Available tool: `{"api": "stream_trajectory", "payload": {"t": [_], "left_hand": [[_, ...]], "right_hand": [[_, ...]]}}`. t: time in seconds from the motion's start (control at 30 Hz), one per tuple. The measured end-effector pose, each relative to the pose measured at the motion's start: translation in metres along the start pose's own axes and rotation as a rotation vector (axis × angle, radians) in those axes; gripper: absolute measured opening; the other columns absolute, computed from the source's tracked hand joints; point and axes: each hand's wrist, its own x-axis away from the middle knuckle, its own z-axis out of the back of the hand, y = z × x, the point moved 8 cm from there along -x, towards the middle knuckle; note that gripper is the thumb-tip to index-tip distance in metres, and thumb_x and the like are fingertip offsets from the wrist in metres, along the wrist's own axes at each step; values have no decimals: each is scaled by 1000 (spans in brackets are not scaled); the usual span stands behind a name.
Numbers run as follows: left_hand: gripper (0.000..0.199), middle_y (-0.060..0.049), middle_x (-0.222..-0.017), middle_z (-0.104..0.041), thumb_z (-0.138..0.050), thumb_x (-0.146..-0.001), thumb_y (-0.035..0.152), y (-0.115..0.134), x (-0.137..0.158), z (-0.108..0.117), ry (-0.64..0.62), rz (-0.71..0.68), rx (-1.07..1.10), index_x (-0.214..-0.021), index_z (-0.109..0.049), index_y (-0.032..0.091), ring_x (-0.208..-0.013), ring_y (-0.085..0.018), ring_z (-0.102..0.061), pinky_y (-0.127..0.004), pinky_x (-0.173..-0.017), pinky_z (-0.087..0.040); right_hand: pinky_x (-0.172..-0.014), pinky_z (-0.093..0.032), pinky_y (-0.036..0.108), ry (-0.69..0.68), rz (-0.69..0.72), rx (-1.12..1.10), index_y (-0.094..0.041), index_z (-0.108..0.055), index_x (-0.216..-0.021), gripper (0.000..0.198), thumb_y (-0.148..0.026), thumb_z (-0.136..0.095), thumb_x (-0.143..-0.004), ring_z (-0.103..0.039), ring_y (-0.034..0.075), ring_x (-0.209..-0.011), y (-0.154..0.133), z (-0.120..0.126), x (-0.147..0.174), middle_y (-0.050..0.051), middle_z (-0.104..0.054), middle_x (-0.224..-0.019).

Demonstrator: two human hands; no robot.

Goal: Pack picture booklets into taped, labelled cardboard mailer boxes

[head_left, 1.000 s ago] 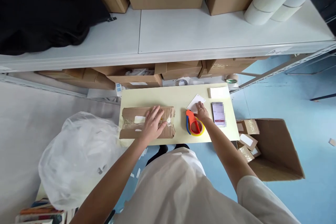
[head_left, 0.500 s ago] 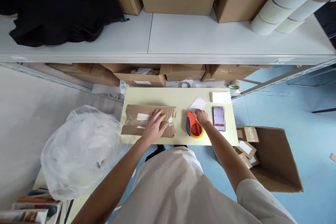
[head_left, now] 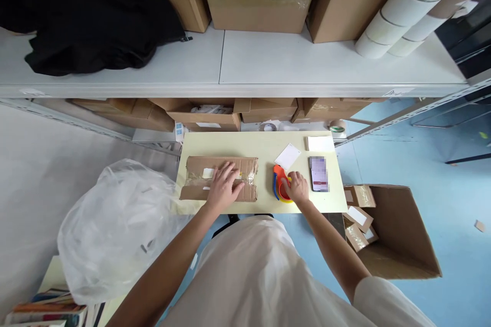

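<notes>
Cardboard (head_left: 200,163) (ragged, taped) underlies the left hand (head_left: 223,187).

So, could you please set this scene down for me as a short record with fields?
Left hand: spread flat on the cardboard package
Right hand: over the red, blue and yellow tape dispenser; whether it grips is unclear
Work surface: pale yellow table
Papers: tilted white slip just beyond the dispenser; white paper at the far right corner
Phone: lying right of the right hand
Left of table: translucent plastic bag
Right of table: open carton holding small boxes
</notes>
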Motion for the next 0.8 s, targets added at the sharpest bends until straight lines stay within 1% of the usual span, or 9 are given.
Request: {"api": "stream_trajectory", "payload": {"t": [0.1,0.2,0.27,0.33,0.43,0.53,0.63,0.73,0.8], "left_hand": [[58,-20,-146,-39,-46,-88,49,-16,8,4,32,109,-110,-134,-49,14,-139,-37,-27,-61,-111,-16],[68,-22,-150,-31,-46,-86,52,-26,12,2,31,158,-168,-141,-40,12,-140,-39,-23,-61,-110,-17],[68,-21,-150,-31,-46,-86,52,-28,13,-1,29,164,-183,-141,-39,13,-140,-38,-24,-60,-110,-18],[68,-21,-150,-32,-46,-86,52,-29,13,-1,46,162,-183,-141,-40,13,-140,-38,-25,-59,-110,-18],[68,-22,-149,-34,-47,-85,52,-28,13,-1,80,134,-161,-140,-40,13,-139,-38,-27,-60,-109,-19],[67,-23,-149,-33,-47,-85,52,-28,13,0,103,124,-142,-139,-42,13,-139,-39,-27,-61,-108,-20],[66,-23,-148,-34,-48,-85,52,-28,12,1,109,126,-147,-139,-42,13,-138,-39,-28,-61,-108,-20],[66,-23,-147,-36,-48,-85,52,-27,13,1,110,124,-147,-139,-43,13,-138,-39,-29,-61,-108,-20],[66,-22,-147,-36,-47,-85,53,-27,13,2,117,125,-132,-139,-42,14,-138,-39,-30,-61,-109,-20]], "right_hand": [[-92,-33,42,-102,106,86,-16,-64,-102,48,-58,-49,-85,-52,31,-110,-19,-16,34,16,-64,-107],[-99,-26,46,-189,102,161,-18,-62,-111,38,-42,-59,-82,-44,34,-122,-30,-29,52,16,-63,-114],[-98,-28,45,-197,76,156,-21,-58,-118,36,-30,-57,-83,-42,32,-125,-32,-26,55,14,-64,-113],[-95,-33,42,-127,89,103,-24,-59,-114,29,-28,-51,-87,-45,29,-122,-34,-7,56,11,-65,-109],[-91,-38,41,130,183,31,-24,-61,-94,23,-36,-42,-92,-55,29,-102,-40,61,59,11,-66,-96],[-92,-36,48,469,270,14,-23,-58,-89,29,-44,-38,-92,-55,29,-88,-53,163,59,11,-63,-82],[-88,-37,48,719,333,34,-20,-55,-100,34,-49,-39,-92,-53,32,-96,-76,265,37,13,-64,-88],[-89,-36,48,837,377,86,-14,-53,-109,41,-49,-39,-93,-49,34,-110,-100,334,-14,16,-65,-98],[-87,-38,47,804,357,113,-10,-54,-107,43,-48,-38,-95,-50,34,-110,-109,351,-60,18,-65,-97]]}}
